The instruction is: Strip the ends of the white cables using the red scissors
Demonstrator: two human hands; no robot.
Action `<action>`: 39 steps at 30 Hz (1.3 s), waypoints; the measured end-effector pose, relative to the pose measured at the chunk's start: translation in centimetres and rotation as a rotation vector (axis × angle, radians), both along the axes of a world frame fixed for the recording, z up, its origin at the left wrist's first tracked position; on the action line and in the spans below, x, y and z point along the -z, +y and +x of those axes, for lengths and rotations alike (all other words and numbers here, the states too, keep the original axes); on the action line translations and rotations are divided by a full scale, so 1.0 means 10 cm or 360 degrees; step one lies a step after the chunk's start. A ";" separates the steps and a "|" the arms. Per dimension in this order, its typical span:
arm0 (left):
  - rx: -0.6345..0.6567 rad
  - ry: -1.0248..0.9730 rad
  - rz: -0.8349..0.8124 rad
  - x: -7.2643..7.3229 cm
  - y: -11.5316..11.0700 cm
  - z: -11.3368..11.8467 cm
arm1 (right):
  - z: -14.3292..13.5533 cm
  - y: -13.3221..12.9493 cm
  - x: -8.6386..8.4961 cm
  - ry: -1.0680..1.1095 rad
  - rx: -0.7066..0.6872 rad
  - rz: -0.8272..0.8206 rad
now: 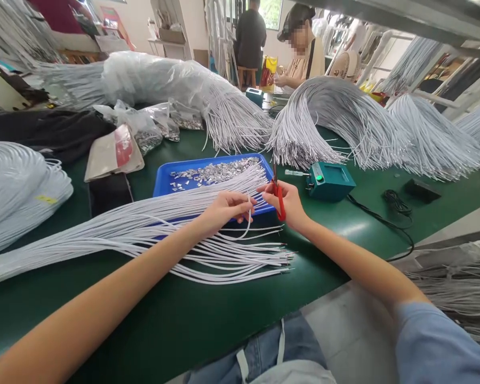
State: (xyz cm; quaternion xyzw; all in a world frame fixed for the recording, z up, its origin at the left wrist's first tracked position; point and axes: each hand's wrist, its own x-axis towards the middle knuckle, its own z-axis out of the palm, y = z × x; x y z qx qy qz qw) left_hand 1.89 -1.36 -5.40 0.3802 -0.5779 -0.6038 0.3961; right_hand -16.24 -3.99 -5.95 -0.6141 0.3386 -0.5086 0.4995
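Observation:
My left hand is closed on a white cable, which bends down from its fingers at the front right of the blue tray. Just to its right, my right hand holds red-handled scissors, with the blades pointing up and away. Its thumb and forefinger reach toward the left hand; what lies between these fingertips is too small to make out. Small metal pieces are scattered in the tray. A long bundle of white cables runs from the left into the tray, and more loose cable ends lie in front.
A teal device with a green light stands right of the tray, its black cord trailing right. Large cable bundles line the back. A coil lies left. A co-worker sits across the table; another person is behind.

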 end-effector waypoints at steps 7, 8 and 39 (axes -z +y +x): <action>0.0063 0.0014 -0.0067 0.03 0.00 -0.01 | -0.03 0.10 -0.01 0.0100 -0.0056 -0.0193; 0.0089 0.0010 -0.0080 0.03 0.01 -0.01 | -0.03 0.11 -0.01 0.0105 -0.0049 -0.0221; 0.0173 0.0134 0.0001 0.06 0.01 0.03 | -0.05 0.18 -0.02 0.0275 0.0117 -0.0531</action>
